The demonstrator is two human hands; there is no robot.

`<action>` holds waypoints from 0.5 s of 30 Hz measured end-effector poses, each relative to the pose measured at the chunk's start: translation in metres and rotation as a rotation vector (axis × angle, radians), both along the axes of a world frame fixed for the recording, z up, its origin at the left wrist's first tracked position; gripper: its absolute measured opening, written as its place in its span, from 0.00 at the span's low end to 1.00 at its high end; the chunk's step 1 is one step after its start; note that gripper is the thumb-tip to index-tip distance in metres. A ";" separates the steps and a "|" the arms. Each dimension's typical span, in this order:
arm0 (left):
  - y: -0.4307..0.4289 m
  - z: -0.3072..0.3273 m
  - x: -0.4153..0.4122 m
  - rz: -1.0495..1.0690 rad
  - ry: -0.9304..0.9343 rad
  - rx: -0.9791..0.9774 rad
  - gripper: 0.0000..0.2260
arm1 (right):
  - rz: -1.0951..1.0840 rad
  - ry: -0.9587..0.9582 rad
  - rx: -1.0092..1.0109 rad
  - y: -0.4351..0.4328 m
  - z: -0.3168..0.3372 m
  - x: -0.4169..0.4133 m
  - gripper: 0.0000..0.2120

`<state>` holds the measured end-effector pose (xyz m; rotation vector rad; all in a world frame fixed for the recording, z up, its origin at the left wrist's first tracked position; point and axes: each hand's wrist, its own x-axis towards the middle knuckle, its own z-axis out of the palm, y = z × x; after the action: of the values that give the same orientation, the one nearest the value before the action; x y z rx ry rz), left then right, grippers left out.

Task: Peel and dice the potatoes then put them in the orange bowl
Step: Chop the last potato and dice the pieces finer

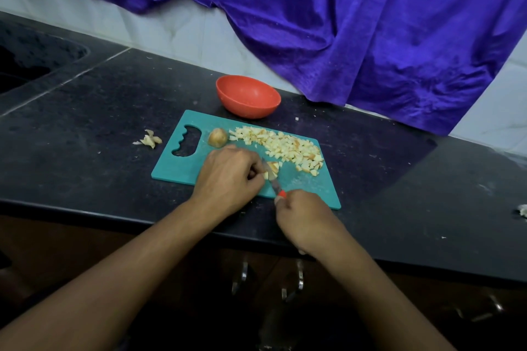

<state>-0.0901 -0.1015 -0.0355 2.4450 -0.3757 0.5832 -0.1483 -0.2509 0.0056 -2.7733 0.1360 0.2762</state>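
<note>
A teal cutting board lies on the black counter. On it, my left hand pinches a small potato piece with curled fingers. My right hand grips the orange handle of a small knife, whose blade rests against that piece. A heap of diced potato spreads across the board's far right part. One small brownish potato sits near the board's handle hole. The orange bowl stands just behind the board, and its inside looks empty.
Potato peels lie on the black counter left of the board. A dark sink is at far left. A purple cloth hangs over the tiled wall behind. Small scraps dot the counter at right.
</note>
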 end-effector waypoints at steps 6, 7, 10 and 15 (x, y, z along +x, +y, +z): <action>0.000 -0.002 0.002 -0.013 -0.014 0.009 0.01 | -0.119 0.174 0.607 -0.020 0.005 0.003 0.17; 0.000 -0.002 0.002 -0.019 -0.015 0.014 0.02 | -0.125 0.205 0.678 -0.021 0.006 0.005 0.16; 0.000 -0.002 0.002 -0.029 -0.016 0.023 0.03 | -0.151 0.281 0.787 -0.025 0.005 0.010 0.13; 0.000 0.001 0.001 -0.052 -0.004 0.036 0.02 | -0.134 0.261 0.909 -0.033 0.004 0.013 0.14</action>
<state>-0.0889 -0.1012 -0.0349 2.4610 -0.4533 0.5636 -0.1348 -0.2839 0.0095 -1.8145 0.1988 0.5111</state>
